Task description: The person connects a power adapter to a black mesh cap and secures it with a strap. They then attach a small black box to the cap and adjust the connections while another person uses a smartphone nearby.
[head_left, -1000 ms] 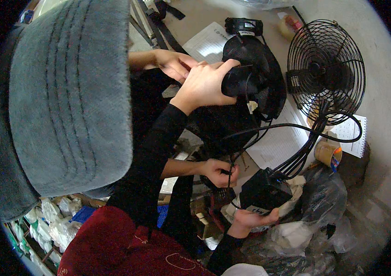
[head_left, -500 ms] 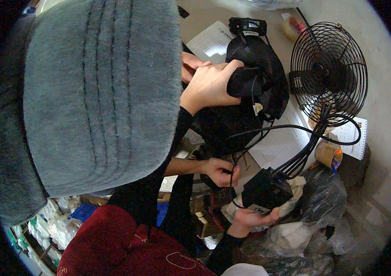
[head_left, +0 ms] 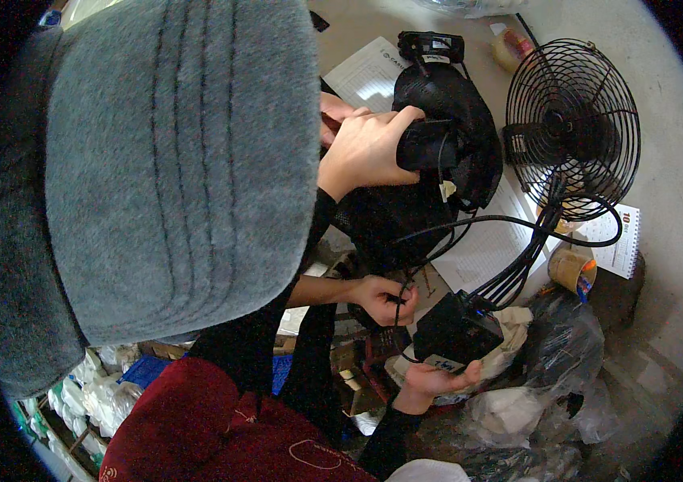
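Observation:
My left hand (head_left: 383, 300) comes from the middle left and is closed, pinching a thin black cable (head_left: 398, 312). Lower right of it, my right hand (head_left: 438, 379) lies palm up under a black box (head_left: 458, 331) with a white label, holding it from beneath. Several black cables (head_left: 522, 261) run from this box toward a black wire fan guard (head_left: 573, 120). Above my hands, another person's hands (head_left: 370, 153) grip a black part over a dark mesh-like piece (head_left: 390, 217); their fingertips are partly hidden.
Another person's grey cap brim (head_left: 181, 169) covers the upper left. Papers (head_left: 478, 253) lie under the parts. Tape rolls (head_left: 512, 50), a spiral calendar (head_left: 615, 237) and a pen cup (head_left: 573, 269) stand at the right. Clear plastic bags (head_left: 562, 345) lie at lower right.
My right hand and the black box have shifted slightly left, and the box has turned a little. The cable at my left hand has moved left. The grey brim has edged right.

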`<state>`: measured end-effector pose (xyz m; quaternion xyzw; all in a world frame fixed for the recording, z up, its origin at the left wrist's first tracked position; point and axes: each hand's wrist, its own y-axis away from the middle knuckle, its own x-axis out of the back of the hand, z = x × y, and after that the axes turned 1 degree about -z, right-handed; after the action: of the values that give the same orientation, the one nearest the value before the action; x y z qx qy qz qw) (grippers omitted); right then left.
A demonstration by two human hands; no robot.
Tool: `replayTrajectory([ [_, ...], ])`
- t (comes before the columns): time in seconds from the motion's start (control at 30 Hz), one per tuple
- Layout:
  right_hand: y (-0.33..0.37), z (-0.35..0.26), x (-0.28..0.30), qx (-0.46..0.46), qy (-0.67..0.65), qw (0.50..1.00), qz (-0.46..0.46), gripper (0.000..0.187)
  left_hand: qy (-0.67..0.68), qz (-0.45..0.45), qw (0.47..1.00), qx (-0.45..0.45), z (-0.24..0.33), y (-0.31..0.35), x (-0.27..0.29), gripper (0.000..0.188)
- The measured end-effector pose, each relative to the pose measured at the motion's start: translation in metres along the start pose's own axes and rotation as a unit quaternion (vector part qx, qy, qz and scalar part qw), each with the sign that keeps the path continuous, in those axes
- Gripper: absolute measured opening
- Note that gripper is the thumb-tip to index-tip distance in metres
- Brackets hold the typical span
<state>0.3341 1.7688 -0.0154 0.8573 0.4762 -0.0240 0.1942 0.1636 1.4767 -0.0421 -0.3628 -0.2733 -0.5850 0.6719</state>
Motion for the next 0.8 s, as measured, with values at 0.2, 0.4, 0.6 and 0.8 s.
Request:
replayTrajectory([
  [0.2,0.004,-0.001,-0.011,-0.04,-0.054,0.99,0.122,0.059,0.002,0.0,1.0,0.005,-0.001,0.0,-0.002,0.08],
  [0.4,0.005,-0.003,-0.012,-0.032,-0.059,0.997,0.035,0.059,0.023,0.013,1.0,-0.015,-0.007,0.0,-0.008,0.076],
  [0.6,0.002,-0.003,-0.007,-0.042,-0.068,0.996,0.027,0.058,0.034,0.015,0.999,-0.004,-0.008,0.0,-0.012,0.081],
  [0.8,0.004,-0.007,-0.015,-0.068,-0.09,0.992,0.056,0.062,0.046,0.024,0.999,-0.012,-0.007,0.001,-0.011,0.083],
])
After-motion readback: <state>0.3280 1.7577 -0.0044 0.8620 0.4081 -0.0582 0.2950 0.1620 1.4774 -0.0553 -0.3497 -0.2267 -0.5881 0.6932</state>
